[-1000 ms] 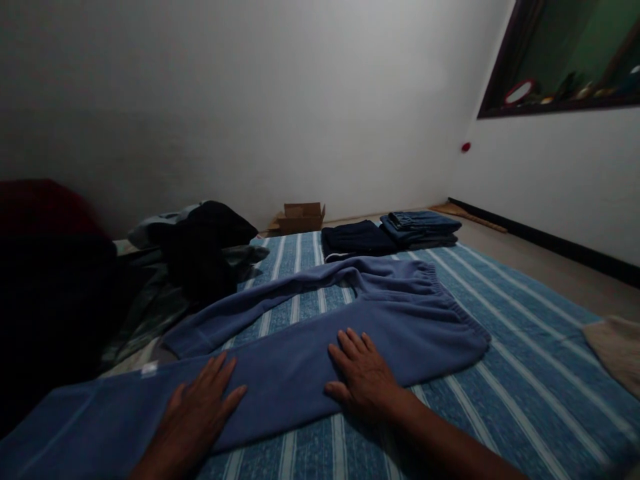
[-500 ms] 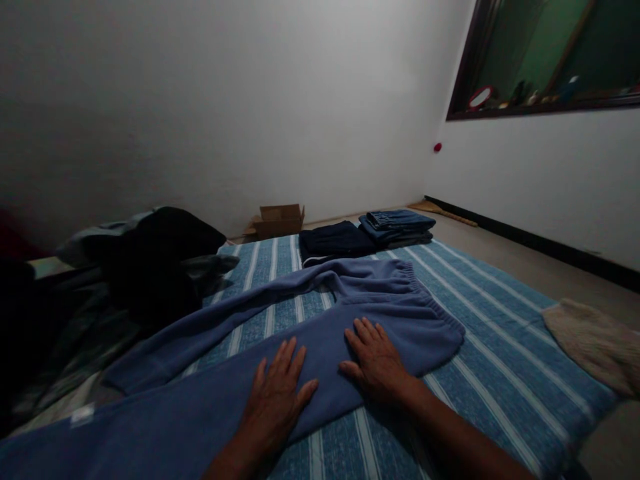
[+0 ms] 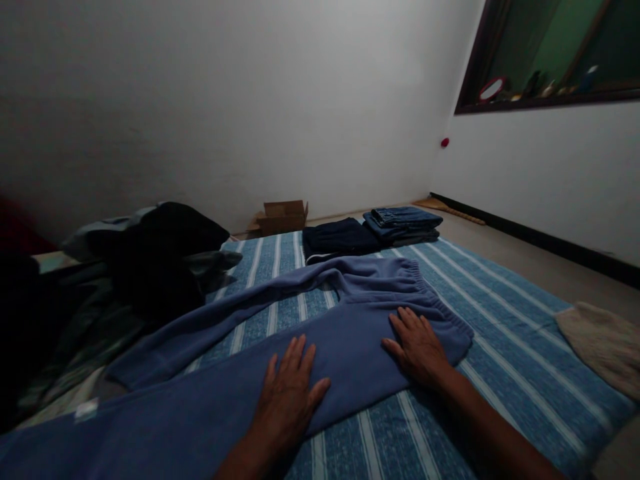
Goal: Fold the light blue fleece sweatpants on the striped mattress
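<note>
A pair of blue-purple sweatpants [image 3: 350,333] lies spread over a striped blue bedsheet [image 3: 515,353], its gathered waistband at the right and both legs running left. On the nearer leg my left hand [image 3: 287,390] rests flat, fingers stretched out. My right hand [image 3: 415,343] lies palm down on the upper part of the same leg, close to the waistband, with its fingers extended. The far leg is bunched and wrinkled. A small white patch [image 3: 87,409] shows on the near leg at the far left.
Folded dark pants [image 3: 340,238] and a stack of folded jeans [image 3: 400,223] sit at the sheet's far edge. Behind stands an open cardboard box [image 3: 284,218]. A dark clothes heap [image 3: 155,260] lies at left, and a beige cloth [image 3: 603,340] at right.
My right hand has slid right along the sweatpants toward the waistband. My left hand stays flat on the leg in nearly the same place. The view has shifted slightly.
</note>
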### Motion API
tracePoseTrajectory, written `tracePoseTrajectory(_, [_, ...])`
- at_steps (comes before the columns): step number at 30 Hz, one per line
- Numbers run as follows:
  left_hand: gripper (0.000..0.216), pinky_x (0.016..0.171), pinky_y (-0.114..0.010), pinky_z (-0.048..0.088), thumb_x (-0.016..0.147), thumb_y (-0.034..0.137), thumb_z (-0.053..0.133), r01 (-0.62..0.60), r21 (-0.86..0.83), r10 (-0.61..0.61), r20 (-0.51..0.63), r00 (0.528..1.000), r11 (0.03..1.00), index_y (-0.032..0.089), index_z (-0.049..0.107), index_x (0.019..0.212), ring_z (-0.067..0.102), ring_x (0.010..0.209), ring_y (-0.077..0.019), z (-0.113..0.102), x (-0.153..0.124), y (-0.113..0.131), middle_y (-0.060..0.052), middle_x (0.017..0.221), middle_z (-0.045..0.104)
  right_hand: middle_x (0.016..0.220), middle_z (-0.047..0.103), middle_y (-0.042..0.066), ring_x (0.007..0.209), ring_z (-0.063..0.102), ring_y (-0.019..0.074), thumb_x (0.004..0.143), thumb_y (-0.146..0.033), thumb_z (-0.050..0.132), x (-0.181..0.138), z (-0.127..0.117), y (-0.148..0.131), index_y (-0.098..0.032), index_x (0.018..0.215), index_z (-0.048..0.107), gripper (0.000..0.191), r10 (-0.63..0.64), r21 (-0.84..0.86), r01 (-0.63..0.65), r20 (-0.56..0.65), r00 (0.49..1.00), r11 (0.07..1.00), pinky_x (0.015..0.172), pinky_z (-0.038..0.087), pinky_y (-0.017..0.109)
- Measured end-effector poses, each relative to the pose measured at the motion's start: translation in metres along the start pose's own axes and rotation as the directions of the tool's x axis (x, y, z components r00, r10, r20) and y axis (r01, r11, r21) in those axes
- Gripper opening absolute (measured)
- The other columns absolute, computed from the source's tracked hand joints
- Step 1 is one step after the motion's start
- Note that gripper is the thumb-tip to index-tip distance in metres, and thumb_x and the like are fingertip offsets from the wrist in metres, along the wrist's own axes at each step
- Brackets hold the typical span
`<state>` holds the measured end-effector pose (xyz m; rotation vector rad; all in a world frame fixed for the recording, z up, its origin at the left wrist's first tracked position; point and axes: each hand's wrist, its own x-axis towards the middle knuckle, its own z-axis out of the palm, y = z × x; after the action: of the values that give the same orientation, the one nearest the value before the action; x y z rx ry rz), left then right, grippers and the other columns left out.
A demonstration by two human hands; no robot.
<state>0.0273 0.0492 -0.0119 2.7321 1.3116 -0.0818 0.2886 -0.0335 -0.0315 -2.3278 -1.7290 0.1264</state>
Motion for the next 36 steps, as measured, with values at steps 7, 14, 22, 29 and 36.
tracePoseTrajectory(7, [0.051, 0.108, -0.057, 0.029, 0.089, 0.040, 0.046, -0.287, -0.150, 0.277, -0.083, 0.957, 0.946, 0.016, 0.046, 0.134, 0.028, 0.138, -0.0330, -0.010, 0.051, 0.064, -0.017, 0.148, 0.035, 0.120, 0.060, 0.015, 0.114, 0.052, 0.0251, 0.091, -0.037, 0.043, 0.011, -0.008, 0.013, -0.013, 0.111, 0.063, 0.038, -0.005, 0.034, 0.013, -0.239, 0.971, 0.999, 0.100, 0.036, 0.036])
tracePoseTrajectory(14, [0.050, 0.112, -0.053, 0.023, 0.090, 0.039, 0.045, -0.362, -0.224, 0.360, -0.049, 0.932, 0.905, 0.012, 0.046, 0.133, 0.023, 0.140, -0.0300, -0.012, 0.092, 0.119, -0.017, 0.149, 0.034, 0.113, 0.063, 0.018, 0.108, 0.056, 0.0301, 0.087, -0.038, 0.046, 0.046, -0.040, 0.064, -0.012, 0.113, 0.062, 0.040, 0.391, 0.079, -0.383, -0.150, 0.908, 0.920, 0.087, 0.041, 0.038])
tracePoseTrajectory(22, [0.055, 0.114, -0.051, 0.019, 0.092, 0.046, 0.040, -0.370, -0.189, 0.350, -0.131, 0.927, 0.909, 0.014, 0.042, 0.137, 0.023, 0.141, -0.0258, 0.020, 0.095, 0.120, -0.012, 0.151, 0.032, 0.098, 0.070, 0.011, 0.088, 0.066, 0.0242, 0.077, -0.044, 0.061, 0.063, -0.043, 0.108, -0.014, 0.109, 0.065, 0.044, 0.472, 0.344, -0.448, 0.018, 0.882, 0.825, 0.072, 0.047, 0.029])
tracePoseTrajectory(29, [0.056, 0.114, -0.052, 0.021, 0.093, 0.048, 0.037, -0.378, -0.161, 0.357, -0.143, 0.923, 0.912, 0.015, 0.041, 0.137, 0.024, 0.140, -0.0263, 0.020, 0.094, 0.120, -0.012, 0.150, 0.034, 0.095, 0.070, 0.011, 0.082, 0.068, 0.0215, 0.072, -0.044, 0.068, 0.066, -0.047, 0.116, -0.011, 0.124, 0.054, 0.063, 0.407, 0.593, -0.402, 0.132, 0.904, 0.698, 0.067, 0.051, 0.027])
tracePoseTrajectory(36, [0.058, 0.114, -0.052, 0.021, 0.093, 0.050, 0.034, -0.384, -0.152, 0.363, -0.147, 0.920, 0.911, 0.014, 0.041, 0.138, 0.023, 0.141, -0.0264, 0.024, 0.095, 0.119, -0.012, 0.151, 0.032, 0.074, 0.067, 0.002, 0.062, 0.064, 0.0181, 0.069, -0.037, 0.069, 0.062, -0.042, 0.110, -0.017, 0.114, 0.057, 0.050, 0.311, 0.616, -0.326, 0.136, 0.941, 0.717, 0.054, 0.048, 0.027])
